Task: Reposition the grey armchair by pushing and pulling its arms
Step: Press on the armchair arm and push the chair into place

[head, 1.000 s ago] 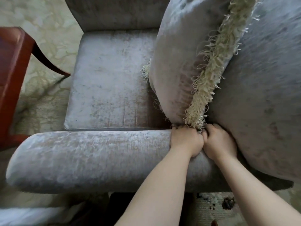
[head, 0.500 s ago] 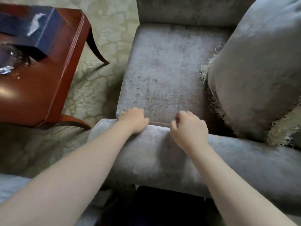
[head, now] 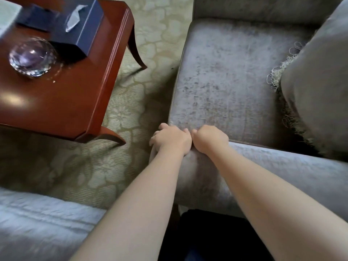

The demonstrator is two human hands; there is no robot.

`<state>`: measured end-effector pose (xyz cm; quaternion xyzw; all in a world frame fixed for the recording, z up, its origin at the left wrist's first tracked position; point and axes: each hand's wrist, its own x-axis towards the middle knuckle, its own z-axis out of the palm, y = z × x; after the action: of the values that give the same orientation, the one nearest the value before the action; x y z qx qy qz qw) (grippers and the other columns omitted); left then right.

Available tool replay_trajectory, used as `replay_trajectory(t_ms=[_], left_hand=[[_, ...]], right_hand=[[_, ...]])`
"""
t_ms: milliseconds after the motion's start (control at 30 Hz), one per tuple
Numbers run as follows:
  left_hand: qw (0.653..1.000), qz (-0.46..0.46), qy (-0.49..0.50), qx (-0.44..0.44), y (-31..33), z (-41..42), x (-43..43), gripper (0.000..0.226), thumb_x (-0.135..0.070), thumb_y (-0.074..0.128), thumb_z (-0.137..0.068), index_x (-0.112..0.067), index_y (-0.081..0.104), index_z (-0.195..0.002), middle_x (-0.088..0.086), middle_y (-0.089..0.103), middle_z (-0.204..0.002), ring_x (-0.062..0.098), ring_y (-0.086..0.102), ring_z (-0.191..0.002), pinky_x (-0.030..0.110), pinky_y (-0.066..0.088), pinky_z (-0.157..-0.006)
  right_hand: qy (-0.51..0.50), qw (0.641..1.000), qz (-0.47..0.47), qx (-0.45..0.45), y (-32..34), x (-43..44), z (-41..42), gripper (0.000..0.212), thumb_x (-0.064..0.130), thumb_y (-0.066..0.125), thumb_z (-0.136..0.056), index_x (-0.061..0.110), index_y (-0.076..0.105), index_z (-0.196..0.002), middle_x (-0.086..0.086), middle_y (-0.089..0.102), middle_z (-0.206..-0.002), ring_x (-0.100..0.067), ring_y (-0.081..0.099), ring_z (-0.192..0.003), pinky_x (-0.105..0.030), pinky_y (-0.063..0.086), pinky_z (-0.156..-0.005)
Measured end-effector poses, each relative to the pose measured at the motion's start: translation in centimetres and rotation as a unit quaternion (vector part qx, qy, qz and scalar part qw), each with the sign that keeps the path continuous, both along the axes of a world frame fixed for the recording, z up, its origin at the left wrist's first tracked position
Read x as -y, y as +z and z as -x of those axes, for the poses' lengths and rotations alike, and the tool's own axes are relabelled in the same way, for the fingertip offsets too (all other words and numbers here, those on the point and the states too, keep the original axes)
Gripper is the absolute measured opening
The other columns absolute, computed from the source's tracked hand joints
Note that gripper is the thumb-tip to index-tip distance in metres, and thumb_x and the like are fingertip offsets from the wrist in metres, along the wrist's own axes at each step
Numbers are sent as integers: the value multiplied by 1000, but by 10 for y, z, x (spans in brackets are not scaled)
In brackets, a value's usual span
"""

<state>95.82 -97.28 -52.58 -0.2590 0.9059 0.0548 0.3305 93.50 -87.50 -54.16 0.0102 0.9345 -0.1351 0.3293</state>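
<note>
The left hand and right hand were curled side by side, touching, over the front end of the near arm of the grey armchair, which was placed near the wooden bench. The grip was judged taken and the repositioning unfinished, since no intended spot was shown. No brand or writing could be read, even on the blue tissue box.
</note>
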Motion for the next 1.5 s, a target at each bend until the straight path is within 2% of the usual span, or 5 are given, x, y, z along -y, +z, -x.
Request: replay_trajectory(t_ms=[400, 767, 1067, 1333, 1500], left_hand=[[999, -5, -38, 14, 2, -7, 6, 58, -45, 25, -93, -10, 50, -131, 18, 47, -130, 35, 47, -116, 42, 39, -89], [1000, 1, -3, -16, 2, -20, -1, 56, -46, 27, -90, -11, 49, -128, 17, 48, -124, 37, 49, -112, 43, 39, -88], [999, 16, 5, -36, -3, -18, -4, 55, -49, 29, -90, -10, 53, -121, 16, 49, -118, 37, 51, -107, 46, 41, -88], [1000, 11, -8, -23, -2, -18, -2, 58, -48, 26, -92, -10, 50, -128, 16, 46, -125, 36, 47, -113, 45, 40, -89], [1000, -2, -11, -19, 1, -20, 0, 57, -48, 28, -92, -12, 51, -130, 15, 46, -131, 36, 45, -118, 42, 39, -89]], right_hand=[[96, 995, -14, -14, 6, -14, -20, 63, 53, 19, -93, 12, 62, -112, -12, 62, -117, -30, 53, -110, -41, 34, -92], [88, 990, -13, -114, 0, -17, -36, 50, 49, 24, -91, 16, 59, -78, -9, 67, -92, -28, 58, -89, -39, 30, -77], [69, 981, -5, -179, -8, -16, -38, 40, 44, 31, -89, 17, 49, -66, -5, 63, -82, -27, 57, -81, -38, 30, -71], [72, 988, 10, -135, -6, -18, -33, 41, 46, 28, -88, 15, 51, -73, -7, 64, -87, -28, 56, -85, -42, 32, -81], [84, 996, 16, -34, 2, -22, -26, 44, 49, 26, -89, 16, 55, -86, -11, 63, -104, -29, 53, -96, -45, 30, -91]])
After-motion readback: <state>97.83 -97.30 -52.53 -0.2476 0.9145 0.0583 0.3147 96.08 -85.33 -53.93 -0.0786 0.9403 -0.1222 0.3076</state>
